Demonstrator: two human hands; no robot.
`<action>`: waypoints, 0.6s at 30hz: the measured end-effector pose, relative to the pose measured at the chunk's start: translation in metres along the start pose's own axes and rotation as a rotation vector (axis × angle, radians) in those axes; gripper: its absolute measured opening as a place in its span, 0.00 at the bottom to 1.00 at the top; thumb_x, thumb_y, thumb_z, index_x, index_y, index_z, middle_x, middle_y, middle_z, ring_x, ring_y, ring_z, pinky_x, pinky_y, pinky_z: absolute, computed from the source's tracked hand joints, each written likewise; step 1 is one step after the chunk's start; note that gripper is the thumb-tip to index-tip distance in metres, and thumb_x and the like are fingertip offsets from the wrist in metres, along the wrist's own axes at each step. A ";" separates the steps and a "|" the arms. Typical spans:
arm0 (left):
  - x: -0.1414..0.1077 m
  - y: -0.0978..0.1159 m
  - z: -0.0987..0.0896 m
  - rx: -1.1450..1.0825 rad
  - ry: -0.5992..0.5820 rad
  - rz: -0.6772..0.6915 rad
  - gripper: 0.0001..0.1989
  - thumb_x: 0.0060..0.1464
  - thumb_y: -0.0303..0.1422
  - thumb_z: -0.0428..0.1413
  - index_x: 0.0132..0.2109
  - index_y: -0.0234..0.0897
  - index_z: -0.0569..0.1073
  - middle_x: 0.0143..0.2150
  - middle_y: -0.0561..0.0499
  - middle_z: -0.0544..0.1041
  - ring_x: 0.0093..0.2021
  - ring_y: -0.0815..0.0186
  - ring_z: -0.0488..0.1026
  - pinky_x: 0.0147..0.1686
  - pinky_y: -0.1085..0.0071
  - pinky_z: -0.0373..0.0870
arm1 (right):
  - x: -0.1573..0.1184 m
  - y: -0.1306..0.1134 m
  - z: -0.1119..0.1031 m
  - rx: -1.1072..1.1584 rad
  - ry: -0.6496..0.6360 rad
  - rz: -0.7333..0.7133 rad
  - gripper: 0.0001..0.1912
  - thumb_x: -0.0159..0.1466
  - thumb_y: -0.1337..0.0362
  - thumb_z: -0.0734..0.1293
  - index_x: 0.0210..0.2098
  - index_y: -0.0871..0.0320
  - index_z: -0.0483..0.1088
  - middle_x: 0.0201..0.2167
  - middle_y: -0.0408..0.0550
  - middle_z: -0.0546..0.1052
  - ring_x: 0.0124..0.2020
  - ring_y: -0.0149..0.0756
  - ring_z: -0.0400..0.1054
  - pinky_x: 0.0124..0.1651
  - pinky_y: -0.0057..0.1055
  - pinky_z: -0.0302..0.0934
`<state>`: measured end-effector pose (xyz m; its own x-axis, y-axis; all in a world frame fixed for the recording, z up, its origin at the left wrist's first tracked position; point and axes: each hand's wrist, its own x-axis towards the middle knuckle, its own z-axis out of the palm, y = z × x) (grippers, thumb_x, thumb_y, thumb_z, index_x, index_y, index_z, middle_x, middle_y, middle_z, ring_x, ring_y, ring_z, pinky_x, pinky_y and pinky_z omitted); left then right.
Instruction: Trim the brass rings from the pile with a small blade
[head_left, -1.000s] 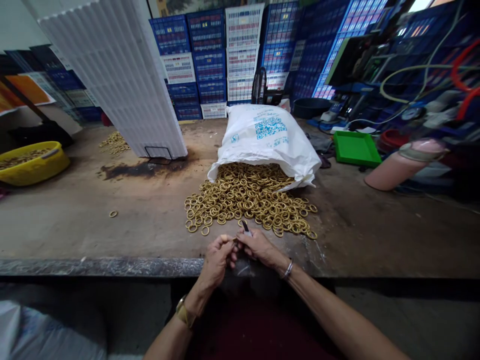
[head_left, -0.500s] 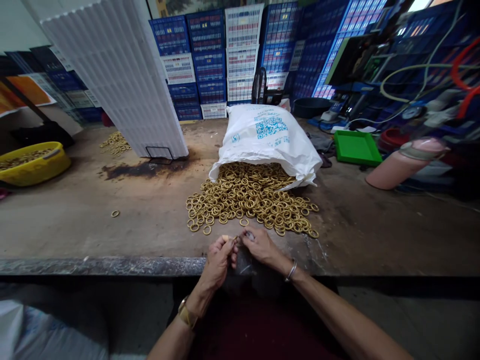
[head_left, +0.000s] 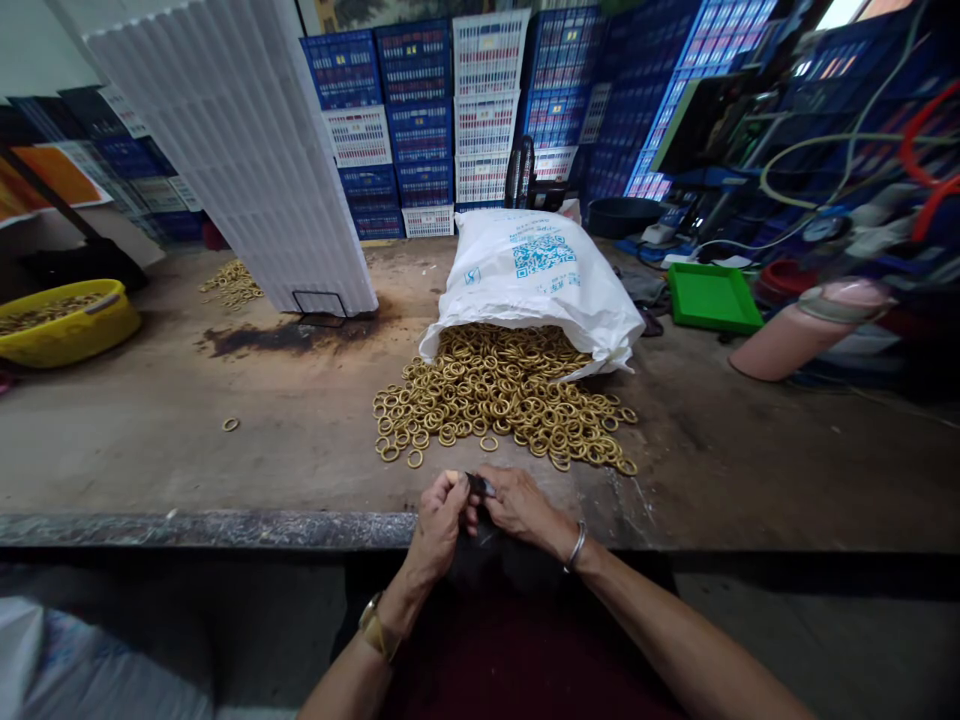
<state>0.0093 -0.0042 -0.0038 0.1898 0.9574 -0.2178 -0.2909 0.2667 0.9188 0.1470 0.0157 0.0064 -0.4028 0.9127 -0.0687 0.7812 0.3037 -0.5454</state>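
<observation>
My left hand (head_left: 441, 515) is closed in a pinch just above the table's front edge. A gold ring showed at its fingertips a moment earlier; now the fingers largely hide it. Curled round a small dark tool with a grey end (head_left: 480, 486) is my right hand (head_left: 521, 508), which meets the left one. The tool's kind is too small to make out. Beyond both hands, a heap of gold-coloured rings (head_left: 499, 395) spills from the mouth of a white woven sack (head_left: 487, 270) lying on its side.
A single ring (head_left: 230, 425) lies on the wooden table (head_left: 300, 470) at left. Farther back stand a white ribbed panel (head_left: 247, 150) and a yellow basin (head_left: 75, 335) of rings. At right are a green tray (head_left: 712, 298) and a pink bottle (head_left: 787, 335). Stacked crates (head_left: 412, 130) line the back.
My right hand has turned and come a little lower and closer to the left. The dark tool now shows between the hands, and the gold ring is no longer clearly seen.
</observation>
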 end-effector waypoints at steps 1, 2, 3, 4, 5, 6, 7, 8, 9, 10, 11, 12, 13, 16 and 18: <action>-0.001 0.000 0.000 -0.001 0.000 0.007 0.16 0.48 0.44 0.53 0.29 0.34 0.64 0.24 0.55 0.67 0.18 0.76 0.60 0.17 0.78 0.59 | 0.001 0.000 -0.002 -0.020 -0.025 0.017 0.11 0.55 0.70 0.56 0.32 0.59 0.68 0.26 0.46 0.73 0.26 0.30 0.63 0.28 0.24 0.48; -0.003 0.000 0.000 -0.012 -0.007 0.009 0.16 0.48 0.44 0.53 0.29 0.34 0.64 0.24 0.55 0.67 0.18 0.76 0.60 0.17 0.78 0.59 | 0.002 0.001 -0.005 -0.050 -0.042 0.040 0.11 0.55 0.70 0.56 0.34 0.59 0.68 0.28 0.47 0.74 0.27 0.30 0.64 0.29 0.24 0.49; -0.005 0.001 0.001 -0.033 -0.024 0.006 0.15 0.48 0.44 0.53 0.30 0.34 0.64 0.24 0.55 0.67 0.18 0.76 0.60 0.17 0.78 0.59 | 0.004 0.002 -0.007 -0.087 -0.044 0.069 0.12 0.56 0.69 0.56 0.35 0.59 0.68 0.29 0.48 0.74 0.29 0.31 0.65 0.30 0.24 0.49; -0.007 0.004 0.002 -0.065 -0.050 0.000 0.15 0.48 0.43 0.53 0.30 0.34 0.65 0.24 0.55 0.67 0.18 0.76 0.60 0.17 0.78 0.60 | 0.005 0.004 -0.009 -0.128 -0.034 0.102 0.12 0.57 0.69 0.55 0.37 0.59 0.68 0.30 0.49 0.74 0.30 0.32 0.66 0.31 0.25 0.50; -0.009 0.007 0.003 -0.107 -0.078 -0.011 0.14 0.48 0.42 0.54 0.31 0.34 0.65 0.25 0.55 0.67 0.19 0.75 0.61 0.17 0.77 0.60 | 0.007 0.007 -0.011 -0.167 -0.015 0.135 0.13 0.57 0.68 0.55 0.38 0.59 0.67 0.30 0.49 0.74 0.31 0.33 0.66 0.31 0.25 0.50; -0.010 0.011 0.004 -0.158 -0.101 -0.026 0.13 0.48 0.42 0.54 0.31 0.34 0.65 0.25 0.54 0.67 0.19 0.75 0.61 0.17 0.77 0.60 | 0.009 0.011 -0.012 -0.197 0.012 0.164 0.13 0.57 0.68 0.56 0.39 0.59 0.67 0.31 0.49 0.74 0.31 0.33 0.66 0.32 0.25 0.50; -0.012 0.014 0.005 -0.217 -0.114 -0.047 0.13 0.48 0.41 0.55 0.31 0.34 0.65 0.25 0.54 0.67 0.19 0.75 0.61 0.17 0.77 0.60 | 0.010 0.014 -0.013 -0.216 0.042 0.184 0.13 0.57 0.68 0.56 0.40 0.59 0.66 0.31 0.49 0.74 0.32 0.33 0.67 0.32 0.25 0.50; -0.012 0.017 0.005 -0.281 -0.113 -0.076 0.12 0.48 0.40 0.55 0.31 0.34 0.65 0.26 0.53 0.68 0.20 0.75 0.62 0.17 0.77 0.59 | 0.012 0.017 -0.013 -0.224 0.081 0.201 0.13 0.58 0.68 0.56 0.41 0.58 0.65 0.31 0.48 0.74 0.32 0.33 0.67 0.32 0.25 0.50; -0.011 0.019 0.004 -0.343 -0.104 -0.112 0.12 0.47 0.39 0.56 0.30 0.34 0.65 0.28 0.52 0.69 0.20 0.75 0.62 0.18 0.78 0.59 | 0.014 0.019 -0.012 -0.226 0.126 0.214 0.12 0.59 0.67 0.56 0.41 0.58 0.64 0.31 0.48 0.74 0.32 0.33 0.67 0.33 0.25 0.50; -0.010 0.019 0.003 -0.396 -0.088 -0.152 0.12 0.47 0.38 0.56 0.30 0.33 0.65 0.30 0.51 0.70 0.21 0.75 0.63 0.18 0.78 0.58 | 0.016 0.021 -0.011 -0.226 0.172 0.226 0.11 0.60 0.66 0.55 0.41 0.58 0.63 0.33 0.48 0.73 0.33 0.33 0.67 0.33 0.25 0.51; -0.009 0.018 0.001 -0.437 -0.070 -0.190 0.12 0.46 0.37 0.57 0.29 0.33 0.65 0.31 0.50 0.70 0.22 0.76 0.63 0.19 0.79 0.58 | 0.018 0.021 -0.009 -0.229 0.215 0.238 0.11 0.61 0.64 0.55 0.41 0.57 0.63 0.34 0.48 0.73 0.34 0.33 0.67 0.34 0.26 0.51; -0.007 0.016 -0.001 -0.467 -0.054 -0.224 0.11 0.46 0.36 0.57 0.29 0.32 0.65 0.32 0.50 0.71 0.23 0.76 0.64 0.19 0.79 0.58 | 0.020 0.021 -0.008 -0.239 0.245 0.253 0.11 0.62 0.61 0.54 0.41 0.57 0.62 0.36 0.49 0.72 0.35 0.34 0.67 0.35 0.26 0.51; -0.006 0.014 -0.003 -0.485 -0.036 -0.250 0.11 0.45 0.35 0.58 0.28 0.31 0.66 0.32 0.49 0.71 0.23 0.76 0.64 0.20 0.80 0.58 | 0.022 0.021 -0.006 -0.255 0.257 0.271 0.11 0.63 0.59 0.54 0.42 0.56 0.61 0.37 0.49 0.72 0.36 0.34 0.67 0.35 0.27 0.51; -0.003 0.008 -0.006 -0.493 0.020 -0.287 0.10 0.45 0.35 0.58 0.28 0.31 0.66 0.31 0.48 0.72 0.22 0.75 0.65 0.18 0.80 0.57 | 0.027 0.018 -0.005 -0.309 0.236 0.318 0.12 0.62 0.57 0.55 0.42 0.56 0.60 0.39 0.49 0.71 0.37 0.35 0.66 0.35 0.28 0.52; -0.002 0.007 -0.007 -0.510 0.031 -0.300 0.09 0.45 0.34 0.57 0.31 0.33 0.67 0.28 0.50 0.71 0.21 0.74 0.65 0.17 0.80 0.56 | 0.029 0.018 -0.005 -0.318 0.228 0.319 0.11 0.61 0.58 0.56 0.41 0.55 0.60 0.38 0.48 0.70 0.37 0.35 0.67 0.34 0.28 0.52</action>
<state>0.0004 -0.0032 0.0010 0.3083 0.8328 -0.4598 -0.6443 0.5384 0.5431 0.1517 0.0493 -0.0018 -0.0339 0.9993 0.0137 0.9694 0.0362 -0.2429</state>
